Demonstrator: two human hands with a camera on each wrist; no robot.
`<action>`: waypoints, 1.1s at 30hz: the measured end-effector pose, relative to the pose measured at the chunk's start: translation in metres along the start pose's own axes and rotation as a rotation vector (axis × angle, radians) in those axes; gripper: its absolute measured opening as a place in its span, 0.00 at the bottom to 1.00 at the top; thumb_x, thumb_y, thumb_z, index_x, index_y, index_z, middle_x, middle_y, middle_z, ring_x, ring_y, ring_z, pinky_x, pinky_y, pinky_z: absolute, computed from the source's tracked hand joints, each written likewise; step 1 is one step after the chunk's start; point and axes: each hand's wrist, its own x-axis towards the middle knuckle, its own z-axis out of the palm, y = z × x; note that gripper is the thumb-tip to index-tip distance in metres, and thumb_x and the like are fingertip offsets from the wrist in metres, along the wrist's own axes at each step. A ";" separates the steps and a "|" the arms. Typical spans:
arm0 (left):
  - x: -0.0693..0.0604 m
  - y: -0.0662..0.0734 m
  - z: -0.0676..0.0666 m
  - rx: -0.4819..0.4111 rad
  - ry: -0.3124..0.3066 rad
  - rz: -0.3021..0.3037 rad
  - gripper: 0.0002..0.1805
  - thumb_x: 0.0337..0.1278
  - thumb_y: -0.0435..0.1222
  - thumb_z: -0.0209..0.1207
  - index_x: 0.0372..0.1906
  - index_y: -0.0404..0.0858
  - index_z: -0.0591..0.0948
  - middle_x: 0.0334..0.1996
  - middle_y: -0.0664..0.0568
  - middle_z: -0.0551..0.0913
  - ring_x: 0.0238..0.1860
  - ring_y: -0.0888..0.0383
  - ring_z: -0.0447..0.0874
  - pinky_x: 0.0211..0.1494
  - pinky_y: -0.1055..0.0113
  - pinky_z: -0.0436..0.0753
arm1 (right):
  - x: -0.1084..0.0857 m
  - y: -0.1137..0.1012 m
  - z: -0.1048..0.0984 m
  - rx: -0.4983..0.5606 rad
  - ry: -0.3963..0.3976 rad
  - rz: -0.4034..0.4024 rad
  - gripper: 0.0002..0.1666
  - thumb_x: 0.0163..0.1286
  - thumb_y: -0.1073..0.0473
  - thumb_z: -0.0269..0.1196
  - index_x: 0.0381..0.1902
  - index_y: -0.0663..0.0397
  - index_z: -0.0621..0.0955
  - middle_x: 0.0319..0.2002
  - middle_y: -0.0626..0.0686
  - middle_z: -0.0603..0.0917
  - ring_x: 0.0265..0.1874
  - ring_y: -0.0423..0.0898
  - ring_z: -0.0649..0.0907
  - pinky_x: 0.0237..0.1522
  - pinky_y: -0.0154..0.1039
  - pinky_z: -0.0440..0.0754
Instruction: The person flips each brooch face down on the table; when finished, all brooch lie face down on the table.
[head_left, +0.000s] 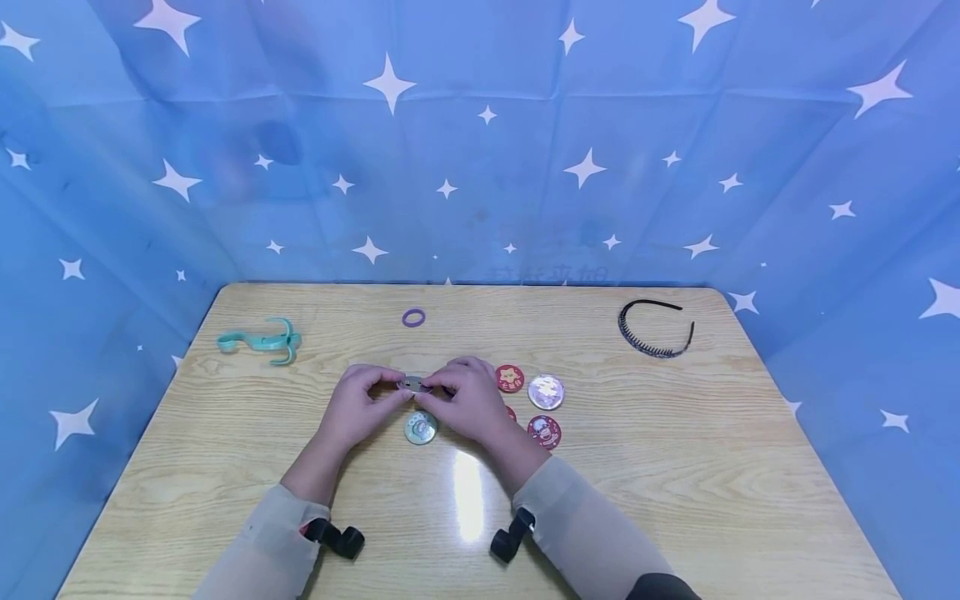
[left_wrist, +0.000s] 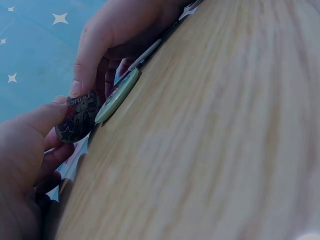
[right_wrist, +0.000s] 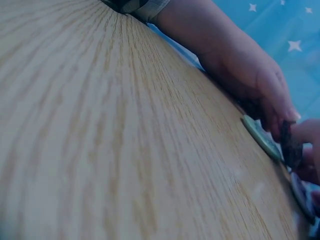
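Note:
Both hands meet at the middle of the table around one round badge [left_wrist: 79, 117], dark with a star and lettering in the left wrist view. My left hand [head_left: 362, 406] pinches its left edge between thumb and fingers. The right hand [head_left: 467, 398] pinches the opposite edge. Just in front of them lies a pale green badge [head_left: 421, 427], flat on the table. Beside the right hand are a red badge with a yellow star [head_left: 511, 378], a shiny silver badge [head_left: 546, 392] and a red badge with a figure [head_left: 544, 431]. Another red badge [head_left: 512, 413] is mostly hidden by that hand.
A teal hooked clip-like thing [head_left: 270, 341] lies at the left of the wooden table [head_left: 675, 492]. Behind the hands is a purple ring [head_left: 413, 317]. A black toothed headband [head_left: 651, 348] lies at the back right. Blue star-patterned cloth [head_left: 480, 208] stands behind the table.

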 end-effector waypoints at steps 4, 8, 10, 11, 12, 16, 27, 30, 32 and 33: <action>-0.001 0.001 -0.001 -0.001 -0.018 -0.019 0.16 0.62 0.42 0.77 0.52 0.41 0.91 0.49 0.52 0.89 0.58 0.49 0.78 0.61 0.50 0.77 | 0.001 0.001 -0.001 -0.008 -0.006 -0.017 0.16 0.68 0.41 0.74 0.47 0.40 0.94 0.47 0.41 0.92 0.58 0.48 0.82 0.69 0.54 0.68; -0.001 0.001 -0.002 0.009 -0.031 -0.033 0.17 0.62 0.43 0.76 0.53 0.41 0.91 0.49 0.52 0.89 0.56 0.51 0.78 0.59 0.51 0.77 | 0.001 0.001 -0.001 -0.008 -0.008 -0.031 0.16 0.68 0.42 0.75 0.47 0.42 0.94 0.47 0.42 0.92 0.57 0.47 0.83 0.68 0.53 0.70; -0.001 0.001 -0.002 0.012 -0.031 -0.031 0.17 0.62 0.43 0.77 0.53 0.42 0.92 0.49 0.53 0.89 0.55 0.51 0.78 0.57 0.52 0.78 | 0.002 0.001 -0.001 -0.006 -0.009 -0.034 0.16 0.68 0.42 0.75 0.47 0.42 0.94 0.47 0.43 0.92 0.56 0.47 0.83 0.67 0.52 0.72; -0.001 0.001 -0.002 0.015 -0.030 -0.025 0.17 0.62 0.42 0.77 0.53 0.41 0.92 0.48 0.52 0.90 0.55 0.51 0.78 0.57 0.51 0.78 | 0.002 0.001 0.000 -0.008 -0.010 -0.034 0.16 0.68 0.42 0.75 0.47 0.42 0.94 0.47 0.43 0.92 0.56 0.48 0.83 0.67 0.52 0.72; 0.000 0.001 -0.002 0.019 -0.028 -0.019 0.18 0.61 0.42 0.77 0.53 0.41 0.92 0.49 0.52 0.90 0.54 0.51 0.78 0.57 0.51 0.78 | 0.002 0.001 0.000 -0.009 -0.014 -0.032 0.16 0.68 0.42 0.75 0.47 0.42 0.94 0.47 0.43 0.92 0.56 0.47 0.83 0.66 0.51 0.73; 0.000 0.001 -0.002 0.025 -0.027 -0.004 0.18 0.59 0.42 0.79 0.53 0.42 0.92 0.49 0.53 0.91 0.53 0.51 0.79 0.58 0.51 0.78 | 0.002 0.002 0.000 -0.013 -0.031 -0.027 0.17 0.68 0.42 0.75 0.48 0.43 0.94 0.48 0.43 0.91 0.56 0.47 0.82 0.66 0.50 0.74; 0.001 0.001 -0.002 0.070 -0.035 0.009 0.19 0.55 0.42 0.80 0.52 0.43 0.93 0.48 0.54 0.91 0.50 0.53 0.79 0.55 0.54 0.77 | 0.002 0.004 0.002 -0.062 -0.048 -0.038 0.19 0.66 0.41 0.77 0.49 0.44 0.94 0.49 0.43 0.91 0.57 0.46 0.81 0.65 0.47 0.76; 0.001 0.001 -0.001 0.095 -0.031 0.017 0.20 0.54 0.42 0.81 0.52 0.42 0.93 0.47 0.53 0.92 0.50 0.53 0.79 0.54 0.53 0.78 | 0.002 0.003 0.003 -0.083 -0.047 -0.038 0.20 0.66 0.41 0.77 0.49 0.43 0.94 0.49 0.43 0.91 0.56 0.46 0.81 0.65 0.47 0.75; 0.001 0.001 -0.001 0.106 -0.028 0.019 0.20 0.54 0.43 0.81 0.52 0.42 0.93 0.47 0.53 0.92 0.50 0.53 0.79 0.54 0.54 0.78 | 0.001 0.003 0.003 -0.094 -0.049 -0.037 0.20 0.66 0.41 0.77 0.49 0.43 0.94 0.49 0.43 0.91 0.57 0.46 0.81 0.65 0.47 0.75; 0.001 0.000 -0.001 0.110 -0.028 0.018 0.20 0.54 0.43 0.81 0.52 0.42 0.93 0.47 0.53 0.92 0.50 0.53 0.78 0.54 0.54 0.77 | 0.001 0.002 0.003 -0.098 -0.053 -0.034 0.20 0.66 0.40 0.77 0.50 0.43 0.94 0.49 0.43 0.90 0.57 0.46 0.81 0.66 0.47 0.75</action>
